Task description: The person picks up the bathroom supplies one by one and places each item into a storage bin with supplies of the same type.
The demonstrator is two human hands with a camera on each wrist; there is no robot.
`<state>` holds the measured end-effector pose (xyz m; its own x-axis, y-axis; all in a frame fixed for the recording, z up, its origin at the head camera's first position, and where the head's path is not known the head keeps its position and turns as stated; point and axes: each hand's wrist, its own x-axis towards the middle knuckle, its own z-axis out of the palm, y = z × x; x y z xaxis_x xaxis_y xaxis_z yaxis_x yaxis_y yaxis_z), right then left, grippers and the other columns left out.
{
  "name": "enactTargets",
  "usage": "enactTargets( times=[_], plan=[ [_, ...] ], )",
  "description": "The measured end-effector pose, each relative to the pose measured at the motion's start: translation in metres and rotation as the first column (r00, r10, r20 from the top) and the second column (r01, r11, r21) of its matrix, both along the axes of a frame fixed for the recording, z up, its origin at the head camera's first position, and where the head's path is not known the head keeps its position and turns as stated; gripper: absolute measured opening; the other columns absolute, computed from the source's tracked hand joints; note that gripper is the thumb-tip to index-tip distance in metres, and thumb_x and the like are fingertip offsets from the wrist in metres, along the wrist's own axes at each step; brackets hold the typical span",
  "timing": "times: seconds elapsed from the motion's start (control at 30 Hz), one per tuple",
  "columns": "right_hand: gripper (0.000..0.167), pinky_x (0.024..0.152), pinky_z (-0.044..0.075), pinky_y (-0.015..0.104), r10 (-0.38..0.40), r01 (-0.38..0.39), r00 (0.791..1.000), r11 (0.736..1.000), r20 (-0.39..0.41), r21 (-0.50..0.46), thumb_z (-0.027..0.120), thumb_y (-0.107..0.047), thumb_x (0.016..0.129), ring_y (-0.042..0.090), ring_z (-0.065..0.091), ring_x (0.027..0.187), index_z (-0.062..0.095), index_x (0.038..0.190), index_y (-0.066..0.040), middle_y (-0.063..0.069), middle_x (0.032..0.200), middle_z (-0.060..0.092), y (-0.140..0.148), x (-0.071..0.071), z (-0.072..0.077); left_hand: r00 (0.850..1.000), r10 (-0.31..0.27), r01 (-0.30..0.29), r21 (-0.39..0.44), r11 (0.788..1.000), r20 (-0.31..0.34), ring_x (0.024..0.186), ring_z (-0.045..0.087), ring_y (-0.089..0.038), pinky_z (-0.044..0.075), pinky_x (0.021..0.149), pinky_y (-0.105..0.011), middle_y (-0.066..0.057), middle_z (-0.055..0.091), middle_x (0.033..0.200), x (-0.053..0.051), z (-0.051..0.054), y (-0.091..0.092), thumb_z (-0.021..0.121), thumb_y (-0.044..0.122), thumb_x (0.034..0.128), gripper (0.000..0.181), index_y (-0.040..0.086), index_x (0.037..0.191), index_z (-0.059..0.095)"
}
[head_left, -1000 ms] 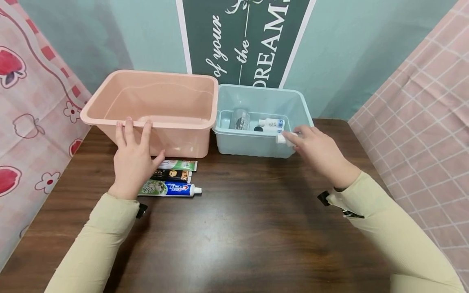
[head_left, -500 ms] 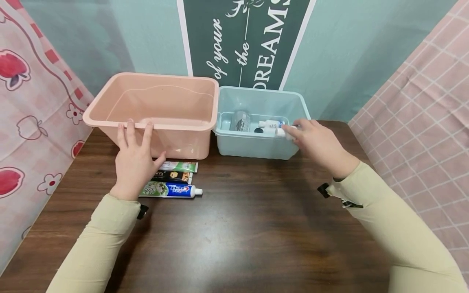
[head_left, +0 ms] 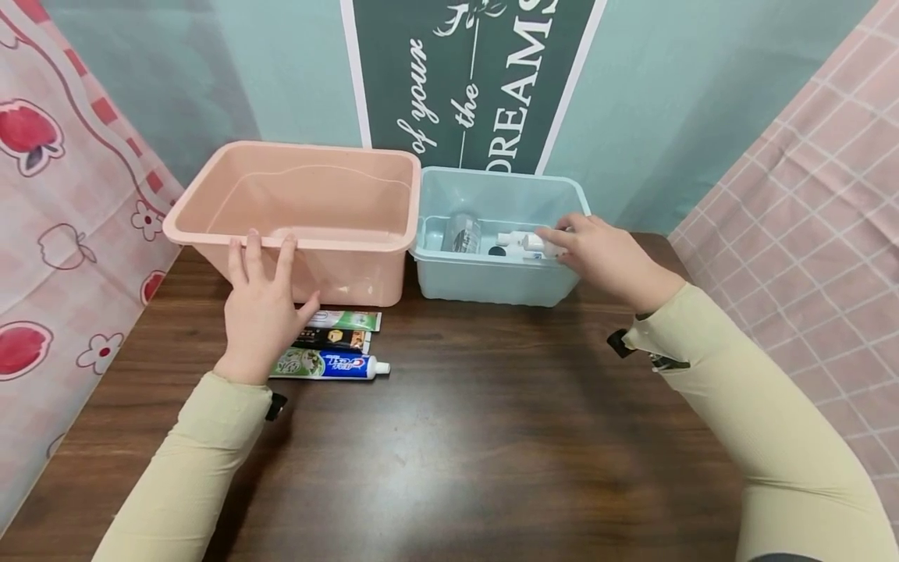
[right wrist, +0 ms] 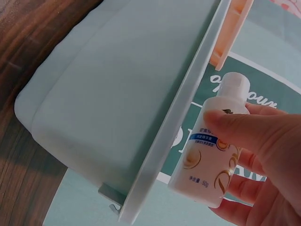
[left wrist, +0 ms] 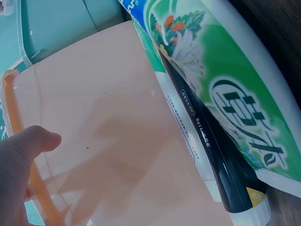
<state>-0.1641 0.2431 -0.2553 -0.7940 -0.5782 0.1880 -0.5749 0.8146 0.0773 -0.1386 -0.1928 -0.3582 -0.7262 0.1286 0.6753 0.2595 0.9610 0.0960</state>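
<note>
The right hand [head_left: 607, 257] is over the right part of the light blue bin [head_left: 492, 281]; in the right wrist view its thumb and fingers grip a small white bottle [right wrist: 207, 155] above the rim. Fingertips of the left hand [head_left: 260, 320] rest on the front rim of the pink bin [head_left: 337, 269], thumb stretched out to the side. Inside the blue bin lie a clear bottle [head_left: 463, 232] and small white bottles, partly hidden. Several toothpaste tubes lie in front of the pink bin: a green and white one [head_left: 354, 320], a black one [head_left: 337, 338] and a blue and green one [head_left: 330, 364].
The two bins stand side by side on a dark wooden table [head_left: 449, 437]. Behind them hangs a teal cloth with a dark green lettered panel [head_left: 449, 101]. Patterned pink cloths flank the table on the left and right.
The right hand has moved slightly up and back with the white bottle, from the blue bin's front rim to over its inside. The left hand has kept its place on the pink rim.
</note>
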Motion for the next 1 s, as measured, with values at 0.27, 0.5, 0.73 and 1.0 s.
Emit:
enactTargets(
  times=[0.27,0.5,0.73,1.0],
  plan=[
    [0.050,0.069,0.049,0.045,0.007,-0.010,0.997,0.999,0.080,0.039,0.069,-0.002,0.081,0.032,0.056,0.087,0.056,0.129,-0.008,0.017,0.107,0.056,-0.003,-0.010,0.007,1.000,0.003,-0.003,-0.001,1.000,-0.013,0.128,0.022,-0.053,0.047,0.054,-0.064,-0.033,0.026,0.140,0.001,0.001,0.000,0.078,0.031,0.0694,0.082,0.009,0.138,0.039],
    [0.050,0.073,0.049,0.045,0.012,-0.018,0.988,0.999,0.157,0.042,0.069,-0.002,0.081,0.032,0.058,0.087,0.057,0.128,-0.007,0.018,0.107,0.056,-0.004,-0.017,0.012,1.000,0.004,-0.004,-0.009,1.000,-0.002,0.129,0.021,-0.053,0.047,0.054,-0.064,-0.033,0.025,0.141,0.000,0.001,0.000,0.077,0.032,0.0704,0.082,0.009,0.139,0.038],
    [0.048,0.071,0.049,0.045,0.044,-0.057,0.978,0.997,0.203,0.058,0.065,0.002,0.081,0.031,0.059,0.083,0.057,0.128,-0.005,0.018,0.104,0.056,-0.006,-0.025,0.015,1.000,0.002,-0.003,-0.017,1.000,-0.011,0.129,0.021,-0.053,0.047,0.055,-0.063,-0.034,0.026,0.140,-0.001,-0.001,0.002,0.079,0.031,0.0689,0.084,0.008,0.139,0.038],
    [0.047,0.075,0.047,0.046,-0.002,-0.032,0.947,0.994,0.321,0.100,0.066,-0.003,0.083,0.031,0.057,0.085,0.054,0.129,-0.002,0.020,0.104,0.054,-0.008,-0.039,0.017,1.000,0.001,-0.001,-0.010,1.000,-0.025,0.128,0.022,-0.054,0.047,0.054,-0.063,-0.034,0.026,0.140,-0.001,-0.003,0.002,0.079,0.030,0.0685,0.084,0.008,0.139,0.038]
  ],
)
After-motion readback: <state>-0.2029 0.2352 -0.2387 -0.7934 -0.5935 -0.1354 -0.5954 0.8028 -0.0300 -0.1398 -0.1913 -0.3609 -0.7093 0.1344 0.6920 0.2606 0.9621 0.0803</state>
